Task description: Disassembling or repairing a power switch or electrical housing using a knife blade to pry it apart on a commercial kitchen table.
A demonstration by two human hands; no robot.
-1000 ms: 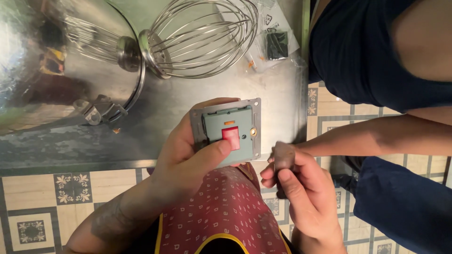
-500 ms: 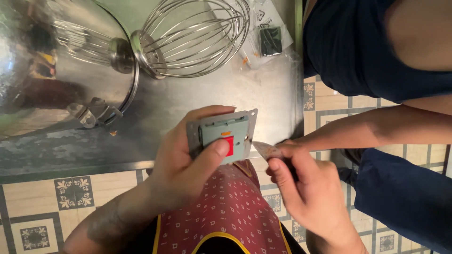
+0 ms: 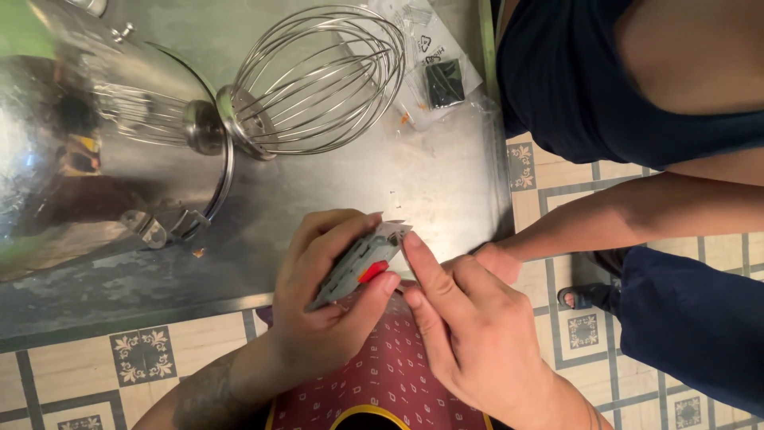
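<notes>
My left hand [image 3: 322,299] grips a grey wall switch plate with a red rocker [image 3: 362,265], now tilted so I see it edge-on. My right hand [image 3: 469,330] touches the plate's upper right corner with the index finger and thumb; I cannot tell whether a small part is pinched there. Both hands hover over the front edge of a steel table [image 3: 382,183], above my red patterned apron [image 3: 382,374].
A large steel mixing bowl [image 3: 87,135] and a wire whisk attachment [image 3: 318,80] lie on the table's left and middle. A clear plastic bag with a black part [image 3: 442,80] lies at the back. Another person in dark clothing [image 3: 637,87] stands at right, their hand [image 3: 497,259] near mine.
The switch plate has turned from facing me to edge-on. My right hand has moved in from beside the plate to touch its corner.
</notes>
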